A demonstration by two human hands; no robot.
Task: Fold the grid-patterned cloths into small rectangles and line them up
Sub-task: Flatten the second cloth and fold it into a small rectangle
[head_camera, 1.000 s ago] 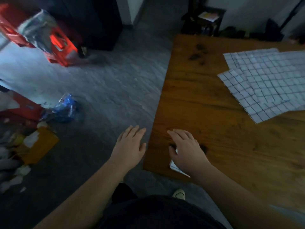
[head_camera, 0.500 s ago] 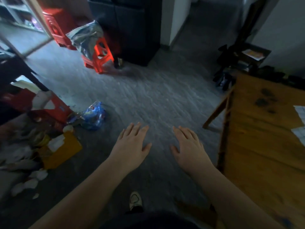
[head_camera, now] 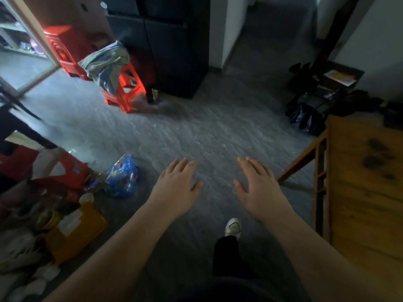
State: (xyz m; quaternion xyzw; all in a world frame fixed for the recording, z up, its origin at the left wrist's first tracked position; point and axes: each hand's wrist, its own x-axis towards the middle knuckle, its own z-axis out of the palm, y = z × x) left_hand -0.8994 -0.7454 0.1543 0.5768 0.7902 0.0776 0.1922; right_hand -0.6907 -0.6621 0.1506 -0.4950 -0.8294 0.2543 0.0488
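Plainly, both hands hover palm-down over the grey floor [head_camera: 196, 131], off the wooden table's [head_camera: 366, 192] edge. The left hand [head_camera: 176, 188] and the right hand [head_camera: 259, 188] each have relaxed, spread fingers and hold nothing. A white shoe [head_camera: 233, 227] shows below them. Where the grid-patterned cloths lie, I cannot tell.

Stained wooden table [head_camera: 359, 203] beside grey floor [head_camera: 207, 136] with red stool [head_camera: 128, 90], blue bag [head_camera: 123, 177]

two bare hands, the left hand [head_camera: 174, 188] and right hand [head_camera: 259, 189]; two red stools [head_camera: 65, 49] [head_camera: 130, 92]; one wooden table [head_camera: 366, 192]; one blue bag [head_camera: 123, 177]; one white shoe [head_camera: 233, 227]; one yellow box [head_camera: 74, 234]
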